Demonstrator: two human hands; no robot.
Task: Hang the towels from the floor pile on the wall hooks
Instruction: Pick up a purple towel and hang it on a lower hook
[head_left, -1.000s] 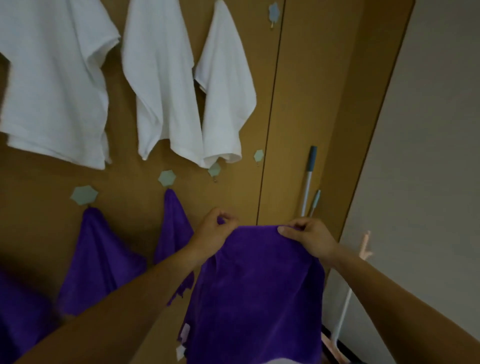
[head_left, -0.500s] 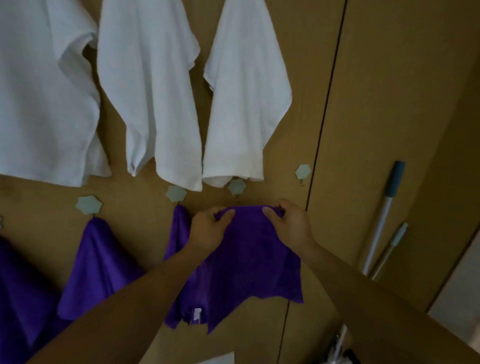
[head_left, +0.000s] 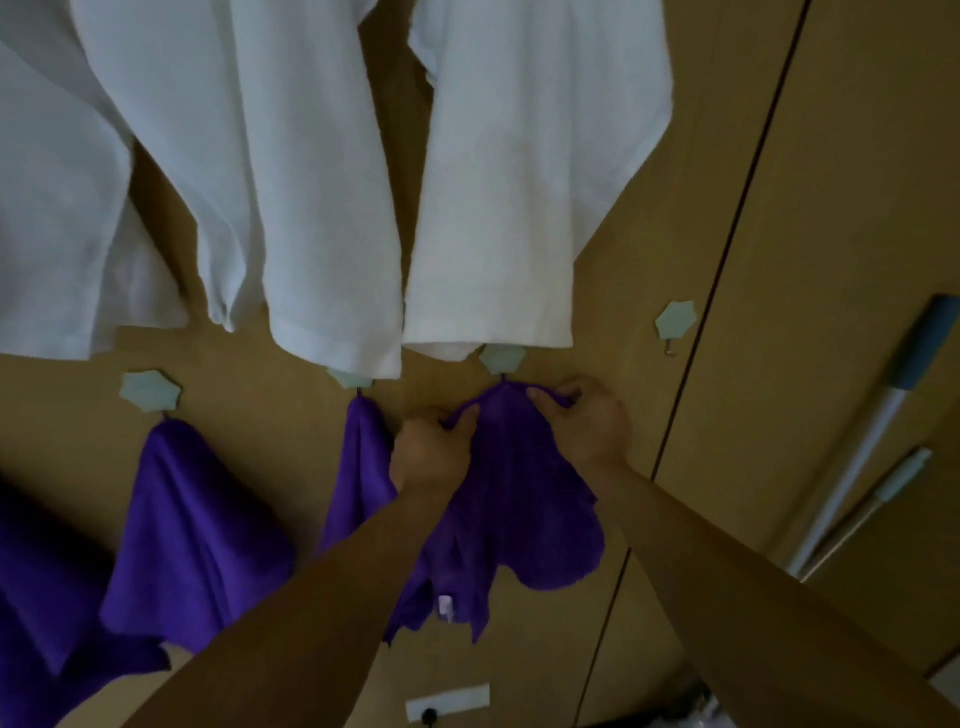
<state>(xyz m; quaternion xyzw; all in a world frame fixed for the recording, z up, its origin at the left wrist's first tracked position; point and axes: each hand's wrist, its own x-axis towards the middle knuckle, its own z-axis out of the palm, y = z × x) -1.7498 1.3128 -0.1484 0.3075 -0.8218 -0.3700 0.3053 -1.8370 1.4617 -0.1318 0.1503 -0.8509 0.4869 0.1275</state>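
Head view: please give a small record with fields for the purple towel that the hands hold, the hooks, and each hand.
towel in hands: purple cloth towel, top edge bunched at the pale hexagonal wall hook
left hand: grips the top edge, left of the hook
right hand: pinches the top edge, right of the hook
free hook: pale hexagonal hook further right, bare

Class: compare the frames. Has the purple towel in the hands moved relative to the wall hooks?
Yes. The towel has risen: its top edge, earlier well below the hook, now reaches it.

Both arms reach forward, left hand (head_left: 434, 452) and right hand (head_left: 584, 421) pinching.
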